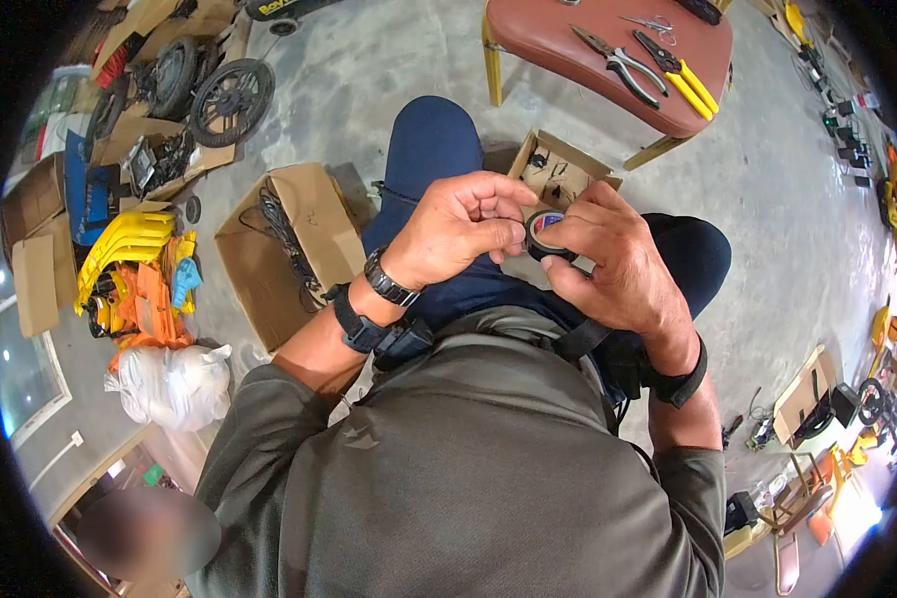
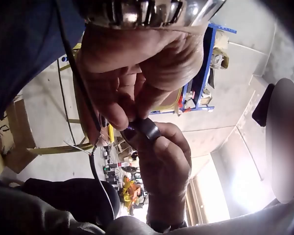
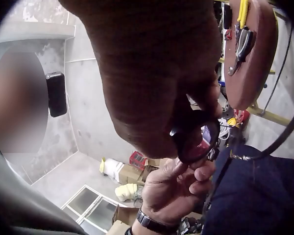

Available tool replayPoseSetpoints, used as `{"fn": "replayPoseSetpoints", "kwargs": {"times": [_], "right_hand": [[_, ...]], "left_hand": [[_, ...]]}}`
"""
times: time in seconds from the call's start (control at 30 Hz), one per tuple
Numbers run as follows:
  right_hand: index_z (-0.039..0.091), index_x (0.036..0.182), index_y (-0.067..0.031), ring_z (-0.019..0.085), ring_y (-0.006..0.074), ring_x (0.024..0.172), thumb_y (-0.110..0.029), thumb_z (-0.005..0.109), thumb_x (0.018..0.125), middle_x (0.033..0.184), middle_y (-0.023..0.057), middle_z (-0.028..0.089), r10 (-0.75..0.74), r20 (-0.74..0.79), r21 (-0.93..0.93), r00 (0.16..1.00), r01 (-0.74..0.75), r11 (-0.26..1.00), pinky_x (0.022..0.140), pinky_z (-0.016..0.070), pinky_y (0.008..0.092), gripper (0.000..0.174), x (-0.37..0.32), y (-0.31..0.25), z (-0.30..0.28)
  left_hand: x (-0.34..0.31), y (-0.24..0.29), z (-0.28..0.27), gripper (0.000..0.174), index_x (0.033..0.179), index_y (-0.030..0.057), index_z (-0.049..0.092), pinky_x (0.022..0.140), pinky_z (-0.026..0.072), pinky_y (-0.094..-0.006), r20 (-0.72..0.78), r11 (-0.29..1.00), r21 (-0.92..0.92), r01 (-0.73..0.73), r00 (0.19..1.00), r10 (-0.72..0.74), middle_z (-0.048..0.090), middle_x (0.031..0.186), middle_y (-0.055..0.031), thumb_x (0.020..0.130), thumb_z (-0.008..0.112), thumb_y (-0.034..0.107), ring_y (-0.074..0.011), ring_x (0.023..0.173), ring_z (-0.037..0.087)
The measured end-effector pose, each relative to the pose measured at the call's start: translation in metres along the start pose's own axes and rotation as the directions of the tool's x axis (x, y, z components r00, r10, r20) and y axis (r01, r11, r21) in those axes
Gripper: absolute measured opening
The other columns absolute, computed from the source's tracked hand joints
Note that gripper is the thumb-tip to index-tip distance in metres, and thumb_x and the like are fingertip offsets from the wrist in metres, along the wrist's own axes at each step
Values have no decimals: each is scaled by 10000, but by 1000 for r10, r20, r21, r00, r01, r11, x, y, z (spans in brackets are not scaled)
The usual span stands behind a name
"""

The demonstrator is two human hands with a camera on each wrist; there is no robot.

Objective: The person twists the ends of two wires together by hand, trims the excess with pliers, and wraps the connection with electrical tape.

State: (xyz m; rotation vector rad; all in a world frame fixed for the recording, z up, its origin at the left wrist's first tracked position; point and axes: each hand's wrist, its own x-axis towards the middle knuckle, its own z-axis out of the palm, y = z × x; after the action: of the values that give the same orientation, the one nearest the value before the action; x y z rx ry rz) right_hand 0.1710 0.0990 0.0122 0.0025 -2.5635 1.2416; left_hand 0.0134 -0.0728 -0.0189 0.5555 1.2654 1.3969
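A roll of black electrical tape [image 1: 535,247] is between my two hands, in front of my lap. My right hand [image 1: 610,257] grips the roll from its right side, thumb below and fingers above. With thumb and fingertip, my left hand [image 1: 456,227] pinches the roll's near edge; the left wrist view shows these fingertips on the tape [image 2: 150,129]. A thin black cable [image 2: 74,66] hangs beside the hands, with bare strands [image 2: 99,140] at a stripped spot. The right wrist view also shows the cable [image 3: 269,151], apart from the roll.
A brown padded stool [image 1: 558,40] ahead carries pliers [image 1: 623,68], yellow-handled cutters [image 1: 678,75] and small scissors [image 1: 656,28]. Below the hands stands a small open carton [image 1: 573,164]. To the left are a carton of cables [image 1: 314,214], wheels [image 1: 231,103] and yellow panels [image 1: 120,244].
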Motion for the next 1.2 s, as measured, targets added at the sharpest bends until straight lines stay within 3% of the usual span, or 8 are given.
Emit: {"fn": "replayPoseSetpoints", "kwargs": {"times": [0.2, 0.4, 0.77, 0.87, 1.1, 1.2], "right_hand": [[669, 844, -68, 557, 325, 758, -80, 724, 676, 757, 90, 606, -53, -18, -70, 998, 51, 996, 707, 490, 415, 176, 4, 0, 5], [684, 865, -65, 572, 317, 765, -70, 727, 665, 787, 97, 628, -26, 6, -139, 1000, 26, 990, 715, 498, 417, 205, 8, -4, 7], [705, 939, -45, 585, 327, 826, -43, 734, 689, 870, 118, 664, -11, 34, -51, 999, 13, 999, 756, 507, 416, 252, 12, -4, 4], [708, 953, -40, 584, 326, 833, -39, 729, 697, 871, 119, 663, 24, 41, -33, 999, -23, 999, 761, 505, 414, 257, 10, -6, 1], [717, 965, -34, 585, 317, 841, -32, 731, 705, 857, 113, 666, 16, 13, 7, 1000, -16, 1000, 766, 502, 407, 261, 8, -5, -3], [716, 949, -37, 586, 314, 840, -33, 735, 701, 862, 108, 671, 0, -2, 2, 1000, 0, 1000, 765, 503, 408, 249, 8, -6, -2]], "left_hand": [[1, 2, 7, 362, 1233, 2, 624, 684, 544, -249, -94, 993, 113, 22, 996, -11, 693, 948, -45, 883, 581, -83, -115, 816, 671], [3, -5, 9, 381, 1202, -8, 648, 688, 495, -221, -129, 970, 211, -121, 980, 150, 646, 864, 3, 844, 578, -119, -60, 768, 598], [-3, 6, 16, 414, 1211, 4, 669, 701, 468, -210, -144, 896, 395, -201, 950, 277, 615, 864, 45, 833, 573, -133, -28, 780, 543], [0, -7, 9, 406, 1229, 4, 654, 705, 481, -211, -138, 940, 240, -243, 950, 280, 631, 884, 34, 848, 596, -124, -32, 791, 562], [-4, 0, 1, 376, 1236, 2, 634, 739, 516, -221, -108, 988, -23, -150, 983, 147, 666, 944, -9, 871, 656, -86, -64, 820, 615], [-5, -3, 0, 378, 1234, -3, 633, 752, 520, -227, -90, 971, 2, -239, 967, 238, 670, 960, -18, 867, 674, -84, -66, 830, 620]]}}
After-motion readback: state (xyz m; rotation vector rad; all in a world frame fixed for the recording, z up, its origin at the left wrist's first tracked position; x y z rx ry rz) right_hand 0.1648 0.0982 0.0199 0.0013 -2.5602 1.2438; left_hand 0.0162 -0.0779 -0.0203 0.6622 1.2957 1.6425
